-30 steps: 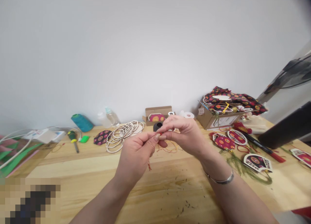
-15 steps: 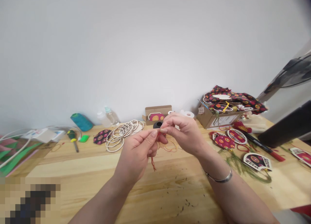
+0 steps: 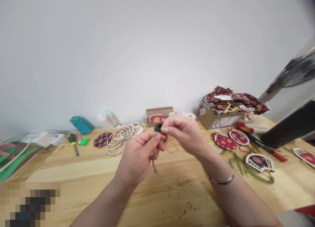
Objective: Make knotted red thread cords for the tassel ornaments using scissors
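Observation:
Both my hands meet above the middle of the wooden table (image 3: 157, 194). My left hand (image 3: 140, 156) pinches a thin red cord (image 3: 154, 166) between thumb and forefinger; a short frayed end hangs below the fingers. My right hand (image 3: 184, 133) is closed in a pinch on the same cord right beside the left fingertips. A silver bangle (image 3: 221, 180) sits on my right wrist. Loose orange and yellow thread (image 3: 172, 147) lies on the table just behind the hands.
A stack of wooden cut-out frames (image 3: 123, 136) lies behind my left hand. A teal thread spool (image 3: 81, 124), a screwdriver (image 3: 73, 141) and bottles (image 3: 108, 119) stand at the back left. A cardboard box of patterned fabric (image 3: 226, 112) and finished ornaments (image 3: 258, 162) fill the right side.
The pinched fingertips have shifted slightly while working the cord, and more of the red end now hangs below my left hand. Both hands stay together in the same spot.

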`<action>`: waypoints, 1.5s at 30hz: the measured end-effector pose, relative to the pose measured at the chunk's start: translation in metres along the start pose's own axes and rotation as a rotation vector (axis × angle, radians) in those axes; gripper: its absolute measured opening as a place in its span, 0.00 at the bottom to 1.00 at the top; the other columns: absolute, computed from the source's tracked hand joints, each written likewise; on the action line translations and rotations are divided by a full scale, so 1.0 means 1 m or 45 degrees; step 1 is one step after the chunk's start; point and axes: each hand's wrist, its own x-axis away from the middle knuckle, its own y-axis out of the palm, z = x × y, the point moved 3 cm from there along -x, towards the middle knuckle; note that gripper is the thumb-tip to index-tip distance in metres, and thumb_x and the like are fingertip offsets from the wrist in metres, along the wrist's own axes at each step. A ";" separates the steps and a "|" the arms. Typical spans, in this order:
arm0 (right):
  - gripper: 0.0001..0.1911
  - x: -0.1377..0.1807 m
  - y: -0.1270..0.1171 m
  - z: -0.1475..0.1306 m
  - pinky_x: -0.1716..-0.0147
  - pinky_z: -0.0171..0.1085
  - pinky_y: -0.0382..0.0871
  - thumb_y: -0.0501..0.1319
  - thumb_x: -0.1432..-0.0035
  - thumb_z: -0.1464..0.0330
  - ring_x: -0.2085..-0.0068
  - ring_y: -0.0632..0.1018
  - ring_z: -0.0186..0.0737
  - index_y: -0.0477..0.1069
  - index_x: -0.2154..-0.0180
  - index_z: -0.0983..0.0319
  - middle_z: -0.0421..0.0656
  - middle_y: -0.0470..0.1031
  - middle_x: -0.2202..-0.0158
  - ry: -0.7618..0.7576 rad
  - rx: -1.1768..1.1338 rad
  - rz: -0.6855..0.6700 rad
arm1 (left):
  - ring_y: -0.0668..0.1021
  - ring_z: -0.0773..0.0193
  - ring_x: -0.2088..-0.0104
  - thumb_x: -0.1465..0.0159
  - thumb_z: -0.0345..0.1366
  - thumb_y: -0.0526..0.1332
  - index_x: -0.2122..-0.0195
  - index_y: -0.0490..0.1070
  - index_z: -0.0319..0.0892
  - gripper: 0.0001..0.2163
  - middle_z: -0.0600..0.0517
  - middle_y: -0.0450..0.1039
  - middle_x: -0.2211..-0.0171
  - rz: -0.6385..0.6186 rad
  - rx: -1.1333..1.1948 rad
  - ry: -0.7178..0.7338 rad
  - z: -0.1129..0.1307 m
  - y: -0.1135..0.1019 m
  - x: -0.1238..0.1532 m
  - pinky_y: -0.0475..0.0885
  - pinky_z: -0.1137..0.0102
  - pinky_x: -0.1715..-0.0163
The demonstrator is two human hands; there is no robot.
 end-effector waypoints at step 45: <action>0.07 0.010 -0.028 -0.019 0.76 0.32 0.69 0.61 0.41 0.70 0.76 0.74 0.30 0.69 0.72 0.62 0.38 0.75 0.77 0.009 -0.054 0.273 | 0.60 0.75 0.84 0.40 0.47 0.64 0.67 0.81 0.40 0.15 0.44 0.79 0.72 -0.205 -0.204 -0.304 -0.007 0.016 0.020 0.52 0.74 0.83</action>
